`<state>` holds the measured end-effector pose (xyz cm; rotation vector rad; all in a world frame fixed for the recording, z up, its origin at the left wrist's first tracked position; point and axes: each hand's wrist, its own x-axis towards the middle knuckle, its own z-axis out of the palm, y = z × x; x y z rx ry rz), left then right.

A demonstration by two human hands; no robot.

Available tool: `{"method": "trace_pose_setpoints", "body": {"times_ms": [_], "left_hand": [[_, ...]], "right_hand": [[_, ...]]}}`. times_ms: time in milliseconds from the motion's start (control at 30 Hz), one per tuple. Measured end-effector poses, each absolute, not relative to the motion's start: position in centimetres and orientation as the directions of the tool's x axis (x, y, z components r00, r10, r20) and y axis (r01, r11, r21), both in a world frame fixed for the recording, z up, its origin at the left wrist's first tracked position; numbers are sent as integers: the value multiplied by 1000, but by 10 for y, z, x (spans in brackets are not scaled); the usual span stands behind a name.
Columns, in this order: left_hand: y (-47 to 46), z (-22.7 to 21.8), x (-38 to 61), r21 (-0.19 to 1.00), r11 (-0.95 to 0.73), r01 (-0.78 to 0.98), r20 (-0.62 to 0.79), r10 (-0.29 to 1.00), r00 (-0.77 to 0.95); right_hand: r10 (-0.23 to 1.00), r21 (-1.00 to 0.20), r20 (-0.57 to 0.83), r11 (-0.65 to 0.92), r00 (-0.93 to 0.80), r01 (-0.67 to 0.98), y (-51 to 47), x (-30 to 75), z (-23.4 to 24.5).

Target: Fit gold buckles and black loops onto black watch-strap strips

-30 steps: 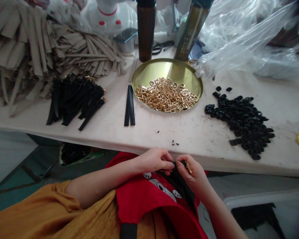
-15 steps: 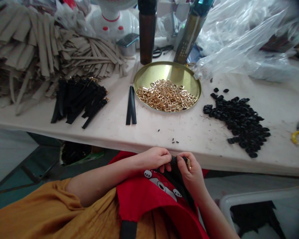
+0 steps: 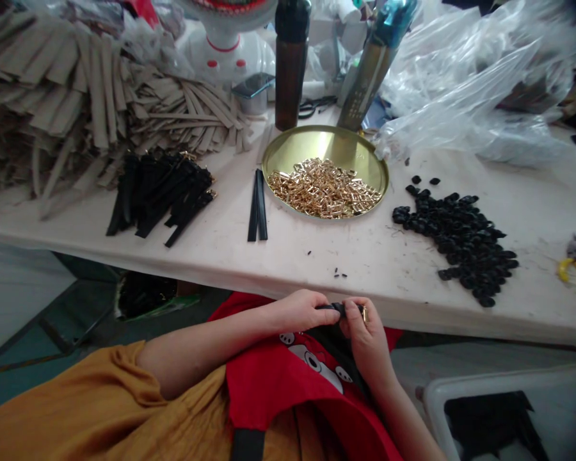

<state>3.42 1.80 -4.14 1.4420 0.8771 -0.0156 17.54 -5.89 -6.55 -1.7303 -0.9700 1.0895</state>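
Between my two hands, just off the table's front edge, is a black strap with a small gold buckle at its right end. My left hand pinches the strap's left part. My right hand is closed round the buckle end, and its fingers hide part of it. Beyond them on the table stands a round gold tray with a heap of gold buckles. Two plain black strips lie at the tray's left, and a pile of black straps with gold buckles lies farther left.
Small black loops are heaped on the right, with yellow-handled pliers past them. Beige strips fill the back left. A dark bottle and clear plastic bags stand behind the tray. A white bin is below right.
The strap between my hands has turned to lie more level, and my left fingers now grip on top of it. The whole view has shifted slightly.
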Motion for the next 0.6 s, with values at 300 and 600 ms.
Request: {"method": "trace_pose_setpoints", "body": {"times_ms": [300, 600], "left_hand": [[22, -24, 29, 837, 249, 487, -546, 325, 772], [27, -27, 31, 866, 80, 494, -477, 433, 765]], "right_hand": [[958, -954, -245, -266, 151, 137, -62, 185, -58], [947, -942, -202, -257, 251, 214, -58, 187, -68]]}}
